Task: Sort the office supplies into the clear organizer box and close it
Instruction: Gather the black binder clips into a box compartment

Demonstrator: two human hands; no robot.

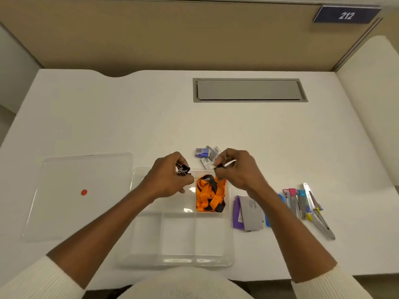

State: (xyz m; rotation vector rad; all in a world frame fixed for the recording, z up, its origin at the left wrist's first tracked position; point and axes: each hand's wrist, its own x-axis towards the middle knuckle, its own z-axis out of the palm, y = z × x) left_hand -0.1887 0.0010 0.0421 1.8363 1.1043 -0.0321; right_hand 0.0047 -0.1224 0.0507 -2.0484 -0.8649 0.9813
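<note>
The clear organizer box (177, 261) lies open on the white desk in front of me, split into several compartments. An orange and black lanyard (210, 194) fills its far right compartment. My left hand (170, 180) hovers over the far left part of the box, shut on a bunch of black binder clips (183, 169). My right hand (237, 169) hangs above the lanyard, pinching one small black binder clip (220, 166). The clear lid (79, 195), marked with a red dot, lies flat to the left of the box.
Small staple boxes (206, 154) lie just behind the box. Grey and purple cards (246, 212) rest right of it, partly under my right forearm. Further right sits a bundle of rulers, cutters and a metal tool (306, 206). A grey cable hatch (249, 90) is set into the far desk.
</note>
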